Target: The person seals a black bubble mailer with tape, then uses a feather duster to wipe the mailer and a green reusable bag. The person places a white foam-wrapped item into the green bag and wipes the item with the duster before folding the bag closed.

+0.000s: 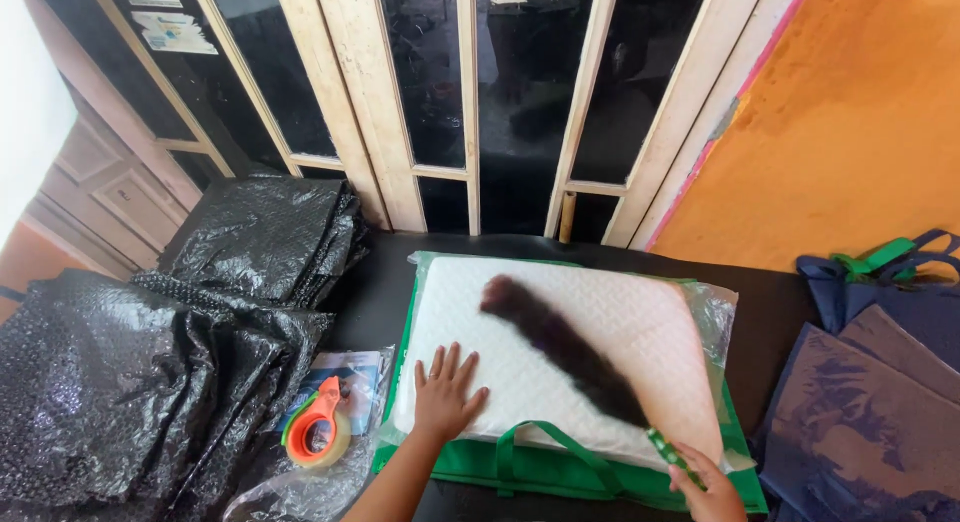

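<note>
From my head camera, my left hand lies flat and open, fingers spread, on the white pillow in its clear plastic wrap, which rests on a green bag on the dark desk. My right hand pinches a green strap at the pillow's near corner. The pillow looks soft and light, and its wrap probably slippery, so I judge the edges the best hold. A blurred dark streak crosses it. An orange tape dispenser sits beside black bubble wrap.
</note>
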